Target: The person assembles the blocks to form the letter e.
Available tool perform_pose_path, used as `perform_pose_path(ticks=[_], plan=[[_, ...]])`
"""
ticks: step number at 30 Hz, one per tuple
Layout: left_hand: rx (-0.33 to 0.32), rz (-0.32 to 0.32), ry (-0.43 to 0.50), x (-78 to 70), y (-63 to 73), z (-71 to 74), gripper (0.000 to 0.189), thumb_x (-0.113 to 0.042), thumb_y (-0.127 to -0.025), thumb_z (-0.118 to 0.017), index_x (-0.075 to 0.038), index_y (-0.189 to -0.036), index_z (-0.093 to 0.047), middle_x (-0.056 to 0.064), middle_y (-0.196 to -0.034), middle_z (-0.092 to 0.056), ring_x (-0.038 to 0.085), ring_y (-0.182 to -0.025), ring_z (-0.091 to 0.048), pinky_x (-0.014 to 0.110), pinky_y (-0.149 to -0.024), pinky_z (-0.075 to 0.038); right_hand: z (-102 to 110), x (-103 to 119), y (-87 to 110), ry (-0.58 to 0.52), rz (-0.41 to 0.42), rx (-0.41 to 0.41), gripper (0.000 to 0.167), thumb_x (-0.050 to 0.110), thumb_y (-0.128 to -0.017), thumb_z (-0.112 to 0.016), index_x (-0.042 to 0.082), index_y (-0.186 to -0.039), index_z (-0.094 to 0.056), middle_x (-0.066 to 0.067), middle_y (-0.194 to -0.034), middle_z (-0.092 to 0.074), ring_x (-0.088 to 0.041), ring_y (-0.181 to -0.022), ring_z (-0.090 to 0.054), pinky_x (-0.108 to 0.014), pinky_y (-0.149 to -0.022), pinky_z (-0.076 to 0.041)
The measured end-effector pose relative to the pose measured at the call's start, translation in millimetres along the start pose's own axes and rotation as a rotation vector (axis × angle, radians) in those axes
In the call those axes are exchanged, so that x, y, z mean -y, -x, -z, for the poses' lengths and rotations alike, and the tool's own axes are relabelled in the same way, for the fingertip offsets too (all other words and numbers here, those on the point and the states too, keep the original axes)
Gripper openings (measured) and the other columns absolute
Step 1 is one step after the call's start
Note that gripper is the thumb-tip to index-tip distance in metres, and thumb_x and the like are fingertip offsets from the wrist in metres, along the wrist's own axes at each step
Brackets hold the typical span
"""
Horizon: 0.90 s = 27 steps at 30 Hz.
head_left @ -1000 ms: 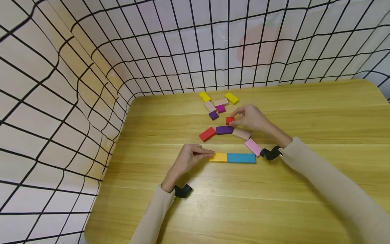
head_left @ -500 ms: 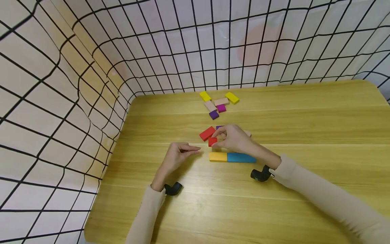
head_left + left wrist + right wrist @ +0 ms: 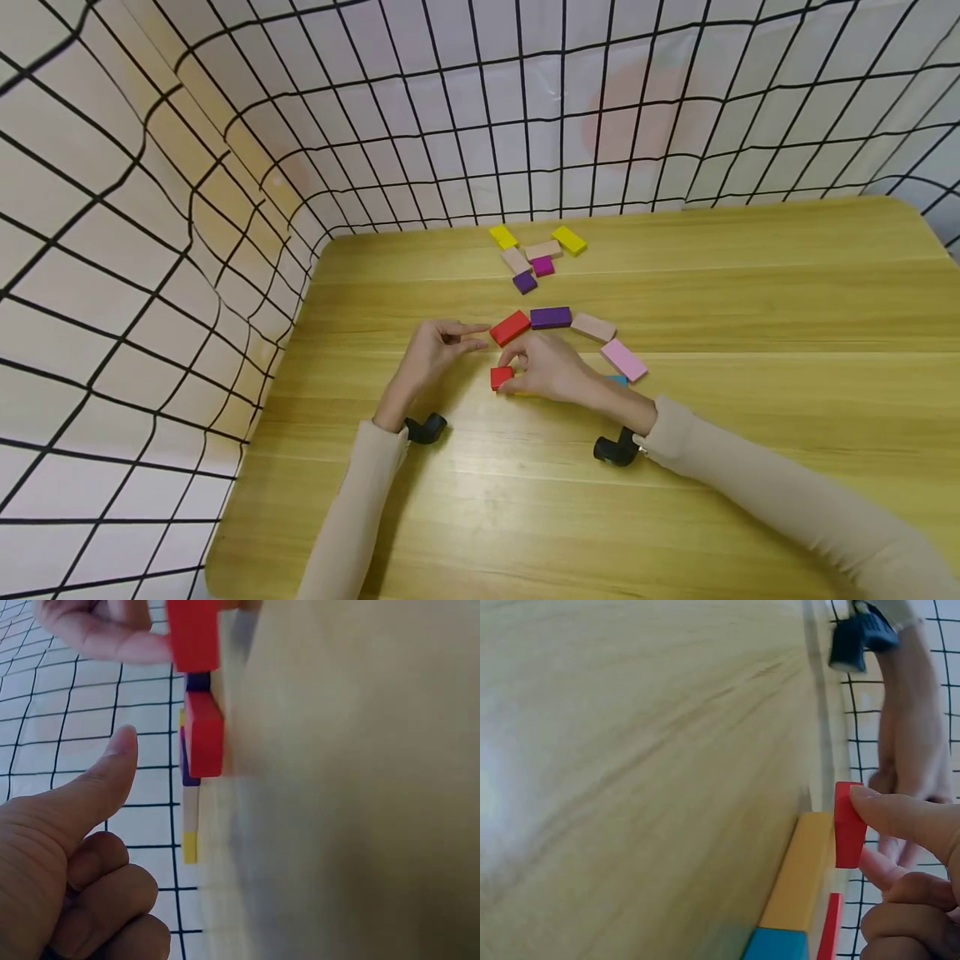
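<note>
My right hand [image 3: 551, 367] pinches a small red block [image 3: 500, 378] between thumb and fingers. In the right wrist view the block is close beside the far end of an orange block [image 3: 802, 862], which adjoins a blue block [image 3: 776, 945]. That hand mostly covers both in the head view. Just left of a longer red block [image 3: 510, 328] is my left hand [image 3: 431, 354], thumb and index finger stretched out with a gap, holding nothing. A purple block [image 3: 551, 318], a beige block [image 3: 593, 327] and a pink block [image 3: 624, 360] continue the curve rightward.
Farther back on the wooden table [image 3: 750, 292] lie two yellow blocks [image 3: 570, 241], two beige blocks [image 3: 543, 250], a magenta block [image 3: 543, 266] and a dark purple block [image 3: 525, 282]. A black wire grid [image 3: 562, 133] over white sheeting stands along the back and left.
My right hand has carried the small red block from above the purple block down and left to the orange block's end. My left hand has left the orange block and moved up and left.
</note>
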<state>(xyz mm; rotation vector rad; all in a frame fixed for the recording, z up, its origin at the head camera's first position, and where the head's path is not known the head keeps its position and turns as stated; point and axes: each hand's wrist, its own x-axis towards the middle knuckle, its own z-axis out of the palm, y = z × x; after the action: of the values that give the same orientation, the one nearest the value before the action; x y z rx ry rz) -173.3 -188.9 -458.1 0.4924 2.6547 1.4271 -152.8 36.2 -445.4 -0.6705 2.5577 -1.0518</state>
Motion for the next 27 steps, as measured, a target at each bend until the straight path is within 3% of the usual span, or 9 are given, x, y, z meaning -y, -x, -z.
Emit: perform_pose_path(ticks=[3, 6, 7, 9, 12, 14, 19, 24, 27], plan=[[0.002, -0.007, -0.029, -2.0, -11.3, 0.5, 0.021, -0.013, -0.092, -0.079, -0.007, -0.112, -0.081, -0.001, -0.058, -0.048, 0.009, -0.056, -0.028, 0.021, -0.051, -0.024, -2.9, -1.1, 0.2, 0.045, 0.008, -0.014, 0.029, 0.028, -0.076, -0.093, 0.012, -0.097, -0.08, 0.006, -0.067, -0.056, -0.011, -0.067, -0.045, -0.024, -0.06, -0.033], [0.011, -0.018, -0.059, -3.3, -21.0, 0.2, 0.021, -0.014, -0.092, -0.079, -0.01, -0.113, -0.082, -0.003, -0.057, -0.037, 0.01, -0.056, -0.028, 0.022, -0.051, -0.023, -5.2, -1.8, 1.2, 0.074, 0.006, -0.019, 0.03, 0.03, -0.077, -0.093, 0.012, -0.098, -0.08, 0.004, -0.069, -0.062, -0.011, -0.068, -0.049, -0.024, -0.06, -0.035], [0.016, -0.019, -0.066, -3.4, -23.9, -0.1, 0.021, -0.015, -0.092, -0.079, -0.011, -0.113, -0.082, -0.001, -0.057, -0.038, 0.01, -0.056, -0.028, 0.022, -0.051, -0.023, -5.8, -1.8, 1.5, 0.077, 0.005, -0.018, 0.03, 0.03, -0.077, -0.093, 0.012, -0.098, -0.08, 0.004, -0.069, -0.061, -0.011, -0.068, -0.048, -0.024, -0.06, -0.035], [0.025, -0.019, -0.064, -3.5, -29.3, -0.6, 0.021, -0.015, -0.093, -0.079, -0.011, -0.113, -0.082, 0.002, -0.06, -0.055, 0.01, -0.055, -0.028, 0.022, -0.051, -0.023, -6.5, -1.3, 2.2, 0.077, -0.004, -0.013, 0.031, 0.03, -0.077, -0.093, 0.012, -0.099, -0.081, 0.003, -0.066, -0.057, -0.012, -0.066, -0.047, -0.024, -0.059, -0.034], [0.041, -0.021, -0.056, -2.6, -36.6, -1.2, 0.021, -0.014, -0.092, -0.079, -0.01, -0.113, -0.082, 0.009, -0.08, -0.076, 0.01, -0.055, -0.027, 0.022, -0.05, -0.024, -7.2, -0.4, 3.6, 0.078, -0.013, -0.009, 0.031, 0.031, -0.077, -0.092, 0.012, -0.1, -0.081, 0.004, -0.065, -0.053, -0.012, -0.066, -0.046, -0.024, -0.058, -0.033], [0.054, -0.025, -0.054, -1.2, -40.8, -1.8, 0.021, -0.013, -0.092, -0.079, -0.009, -0.113, -0.081, 0.014, -0.087, -0.079, 0.009, -0.055, -0.027, 0.021, -0.05, -0.024, -7.5, -0.4, 4.5, 0.079, -0.017, -0.008, 0.031, 0.031, -0.077, -0.092, 0.013, -0.1, -0.081, 0.004, -0.066, -0.054, -0.012, -0.067, -0.046, -0.024, -0.059, -0.034], [0.081, -0.023, -0.049, 1.2, -47.3, -3.2, 0.021, -0.012, -0.091, -0.079, -0.01, -0.113, -0.082, 0.018, -0.077, -0.074, 0.009, -0.054, -0.027, 0.021, -0.05, -0.025, -8.5, -2.5, 6.5, 0.08, 0.005, -0.012, 0.031, 0.031, -0.079, -0.091, 0.012, -0.101, -0.081, 0.005, -0.068, -0.057, -0.011, -0.068, -0.046, -0.024, -0.061, -0.036], [0.11, -0.02, 0.003, 1.1, -50.1, -5.2, 0.021, -0.011, -0.091, -0.079, -0.009, -0.111, -0.082, 0.013, -0.099, -0.081, 0.007, -0.054, -0.03, 0.02, -0.049, -0.025, -9.6, -6.4, 8.8, 0.078, 0.049, -0.04, 0.029, 0.031, -0.08, -0.09, 0.012, -0.101, -0.082, 0.006, -0.063, -0.05, -0.009, -0.063, -0.041, -0.022, -0.056, -0.03], [0.136, -0.023, 0.011, 1.2, -51.3, -7.2, 0.021, -0.012, -0.091, -0.08, -0.008, -0.112, -0.082, 0.014, -0.097, -0.081, 0.006, -0.054, -0.032, 0.02, -0.049, -0.025, -10.5, -8.6, 9.4, 0.073, 0.063, -0.048, 0.029, 0.031, -0.081, -0.09, 0.012, -0.102, -0.083, 0.007, -0.06, -0.045, -0.008, -0.06, -0.038, -0.021, -0.054, -0.026]])
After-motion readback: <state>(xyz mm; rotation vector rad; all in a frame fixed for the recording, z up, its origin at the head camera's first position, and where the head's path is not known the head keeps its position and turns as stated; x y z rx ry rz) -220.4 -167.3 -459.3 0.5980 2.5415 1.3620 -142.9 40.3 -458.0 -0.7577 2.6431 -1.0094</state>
